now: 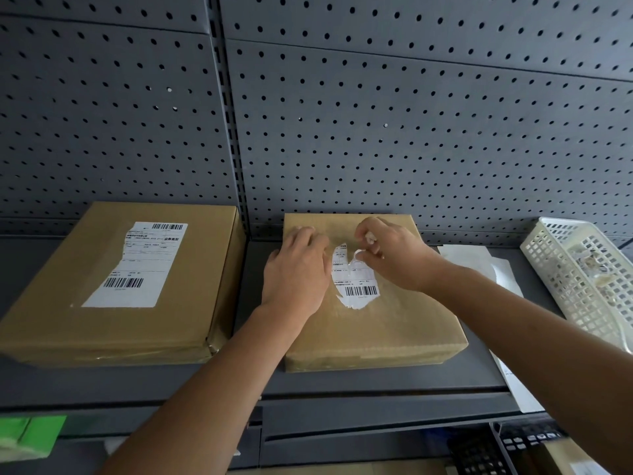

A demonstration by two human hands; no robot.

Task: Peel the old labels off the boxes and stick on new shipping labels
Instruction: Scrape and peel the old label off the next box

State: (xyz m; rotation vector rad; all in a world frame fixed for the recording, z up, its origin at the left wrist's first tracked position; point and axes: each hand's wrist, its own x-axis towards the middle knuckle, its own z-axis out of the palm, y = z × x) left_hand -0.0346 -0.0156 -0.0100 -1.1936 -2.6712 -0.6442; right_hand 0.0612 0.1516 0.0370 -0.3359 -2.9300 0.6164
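Grey shelf point(376, 382); torn label point(359, 286) long axis front-to-back; right hand point(394, 258) grip on its strip point(358, 252), left hand point(294, 279) flat.

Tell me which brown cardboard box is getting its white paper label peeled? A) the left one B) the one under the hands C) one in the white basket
B: the right hand pinches a torn strip of the ragged white paper label on the brown cardboard box that the left hand rests on.

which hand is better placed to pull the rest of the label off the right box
Right. The right hand pinches a lifted strip of the torn label and can likely just pull; the left hand rests on the box, better suited to steadying it.
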